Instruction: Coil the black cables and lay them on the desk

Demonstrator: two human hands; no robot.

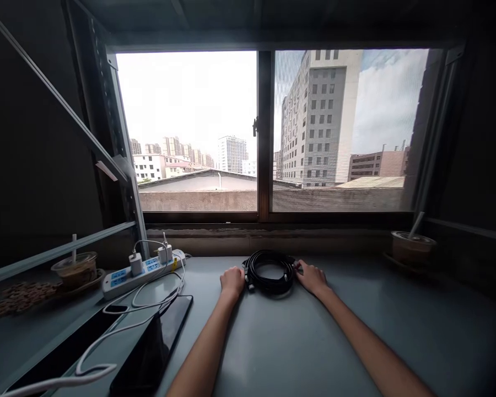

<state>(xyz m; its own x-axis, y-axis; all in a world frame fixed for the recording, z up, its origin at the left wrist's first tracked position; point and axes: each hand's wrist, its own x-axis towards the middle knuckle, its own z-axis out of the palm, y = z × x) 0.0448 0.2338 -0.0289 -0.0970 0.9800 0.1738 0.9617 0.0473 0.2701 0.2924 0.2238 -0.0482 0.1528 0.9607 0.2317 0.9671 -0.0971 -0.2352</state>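
Note:
A coil of black cable [268, 285] lies on the grey-blue tabletop [268, 342], with small metal-tipped plugs showing at its sides. At the coil's left edge is my left hand [232, 280], closed, its fingers curled against the loops and partly hidden. My right hand [312, 277] is on the opposite side, thumb and fingers pinched on a dark cable end at the coil's right edge. Both forearms reach forward from the near edge of the view.
On the left stand a white power strip [119, 284] with chargers, loose white cords [128, 325] and dark flat devices [157, 347]. Lidded cups with straws sit at far left [76, 270] and far right [413, 248]. A window [264, 138] and metal frame lie behind.

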